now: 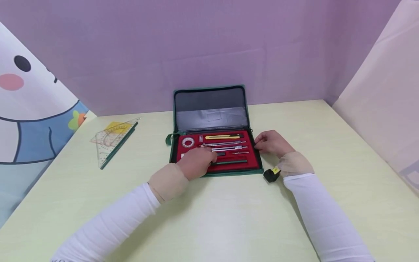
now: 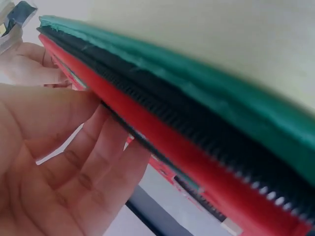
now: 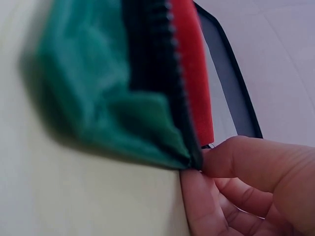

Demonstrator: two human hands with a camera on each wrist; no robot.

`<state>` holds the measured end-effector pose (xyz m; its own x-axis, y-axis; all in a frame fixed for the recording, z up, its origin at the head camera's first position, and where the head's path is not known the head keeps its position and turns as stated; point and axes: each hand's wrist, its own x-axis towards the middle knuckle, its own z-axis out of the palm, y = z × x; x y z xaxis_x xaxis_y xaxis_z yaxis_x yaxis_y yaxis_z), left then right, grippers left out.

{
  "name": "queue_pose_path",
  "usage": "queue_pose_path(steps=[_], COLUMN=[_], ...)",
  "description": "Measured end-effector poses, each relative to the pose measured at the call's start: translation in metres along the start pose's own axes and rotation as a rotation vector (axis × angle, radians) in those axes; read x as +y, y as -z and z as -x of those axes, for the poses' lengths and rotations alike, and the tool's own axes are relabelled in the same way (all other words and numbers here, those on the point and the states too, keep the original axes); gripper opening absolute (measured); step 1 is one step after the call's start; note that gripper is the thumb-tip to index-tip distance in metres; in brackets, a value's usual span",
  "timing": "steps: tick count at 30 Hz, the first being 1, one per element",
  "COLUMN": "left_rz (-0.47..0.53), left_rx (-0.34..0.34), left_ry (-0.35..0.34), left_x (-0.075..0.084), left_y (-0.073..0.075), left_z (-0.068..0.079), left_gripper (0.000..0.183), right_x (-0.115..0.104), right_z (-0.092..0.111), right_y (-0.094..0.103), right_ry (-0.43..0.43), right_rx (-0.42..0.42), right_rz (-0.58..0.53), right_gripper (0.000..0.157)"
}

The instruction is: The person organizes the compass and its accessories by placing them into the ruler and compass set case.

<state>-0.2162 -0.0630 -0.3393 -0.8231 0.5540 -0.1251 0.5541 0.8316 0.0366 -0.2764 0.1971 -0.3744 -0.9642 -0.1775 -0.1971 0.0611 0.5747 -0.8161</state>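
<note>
A green zip case (image 1: 229, 174) lies unfolded on the table, its red tray (image 1: 235, 167) holding drawing tools. Reaching over the tray's left half, my left hand (image 1: 198, 162) pinches one end of a dark green pencil (image 1: 232, 162), which lies along the tray's front; thumb and fingers meet around it in the left wrist view (image 2: 167, 164). At the case's right side, my right hand (image 1: 273, 143) pinches the zipped edge (image 3: 194, 160) between thumb and index finger. The tray also shows a yellow utility knife (image 1: 222, 137), metal compasses (image 1: 229, 148) and a white ring (image 1: 188, 142).
The case's dark lid (image 1: 209, 98) stands raised against the purple backdrop (image 1: 209, 51). On the left of the table lie clear set squares (image 1: 104, 145), a yellow piece (image 1: 118, 127) and a long dark green stick (image 1: 119, 145). A small black device (image 1: 271, 176) sits at my right wrist.
</note>
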Motion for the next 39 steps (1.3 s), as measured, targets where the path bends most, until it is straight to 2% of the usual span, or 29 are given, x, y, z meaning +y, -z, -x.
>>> queue_pose_path(steps=[8,15,27,31,34,39], left_rz=[0.052,0.079,0.101,0.104,0.115,0.133], left_rx=[-0.016,-0.028,-0.037,-0.016,0.029,0.139], left_ry=[-0.004,0.000,-0.013,-0.034,-0.033,0.023], left_x=[-0.003,-0.003,-0.004,-0.008,-0.015,-0.040], left_y=[-0.001,0.000,0.001,0.001,0.004,0.012], left_z=[0.000,0.001,0.002,0.005,0.009,0.019], left_gripper=[0.033,0.035,0.032,0.028,0.026,0.028], right_x=[0.001,0.002,-0.001,-0.001,-0.002,-0.001], right_z=[-0.001,-0.001,0.003,0.004,0.004,0.003], right_y=[0.000,0.001,0.000,0.000,0.000,-0.001], right_ry=[-0.001,0.007,0.025,0.025,0.027,0.030], right_rx=[0.000,0.001,-0.003,-0.002,-0.001,-0.001], right_rz=[-0.013,-0.022,-0.030,-0.011,-0.008,-0.007], right_gripper=[0.023,0.023,0.022,0.022,0.022,0.021])
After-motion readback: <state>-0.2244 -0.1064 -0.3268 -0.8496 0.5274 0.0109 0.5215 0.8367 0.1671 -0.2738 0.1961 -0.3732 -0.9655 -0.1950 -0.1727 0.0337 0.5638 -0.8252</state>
